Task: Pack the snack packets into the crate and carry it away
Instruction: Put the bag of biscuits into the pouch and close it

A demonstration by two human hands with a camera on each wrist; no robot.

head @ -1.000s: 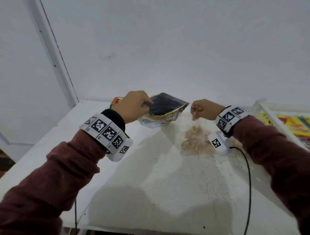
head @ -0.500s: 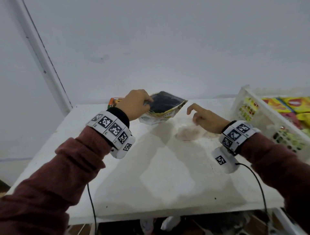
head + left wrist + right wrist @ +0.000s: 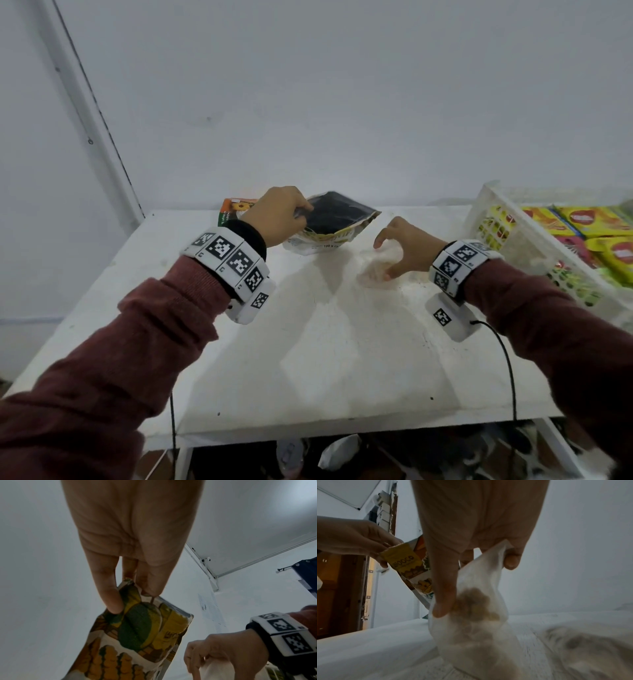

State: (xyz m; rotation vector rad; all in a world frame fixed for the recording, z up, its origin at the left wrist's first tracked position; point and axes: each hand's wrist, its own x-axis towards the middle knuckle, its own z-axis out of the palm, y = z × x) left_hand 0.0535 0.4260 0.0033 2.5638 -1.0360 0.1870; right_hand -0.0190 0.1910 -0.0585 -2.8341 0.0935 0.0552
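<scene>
**Inspector:** Report the left hand.

**Assistant:** The left hand is raised over the far edge of the white table. Its fingers are curled and pinch the top corner of a printed snack packet; the packet hangs tilted, lower edge at or just above the tabletop. The left wrist view confirms a fingertip and the thumb pressed on either side of the packet's edge.

**Inspector:** The right hand?

**Assistant:** The right hand sits just right of that packet, fingers bent downward. It pinches a clear plastic bag holding pale brown pieces; thumb in front, other fingers behind the bag's upper edge. The bag's lower part rests on the table. The image there is blurred.

**Inspector:** The crate?

**Assistant:** A white lattice crate stands at the table's right end, apart from both hands. Yellow and red packets lie inside it.
</scene>
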